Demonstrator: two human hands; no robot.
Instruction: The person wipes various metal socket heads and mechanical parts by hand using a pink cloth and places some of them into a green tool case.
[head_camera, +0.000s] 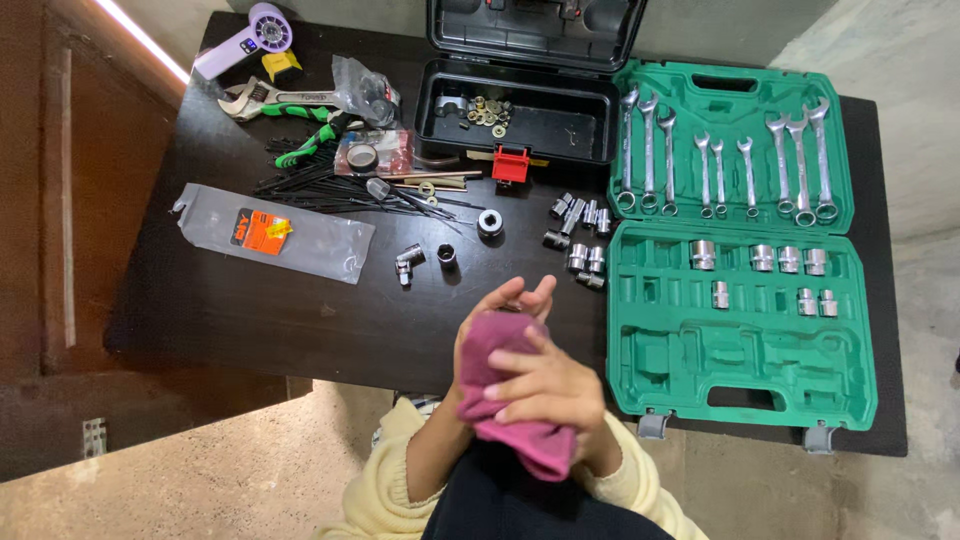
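Note:
Both of my hands are wrapped around a pink cloth (500, 390) over the near edge of the dark table (250, 310). My left hand (505, 300) is under and behind the cloth, fingertips showing above it. My right hand (545, 385) lies over the cloth's front, fingers curled on it. Whatever may be inside the cloth is hidden. Just beyond my hands lie several loose chrome sockets (580, 235) and a universal joint (407, 262).
A green open tool case (740, 340) at right holds wrenches (720, 165) and sockets (790, 260). A black toolbox (520, 110) stands open at the back. At left are a plastic bag (270, 232), black cable ties (330, 190), an adjustable wrench (270, 98) and a purple heat gun (250, 38).

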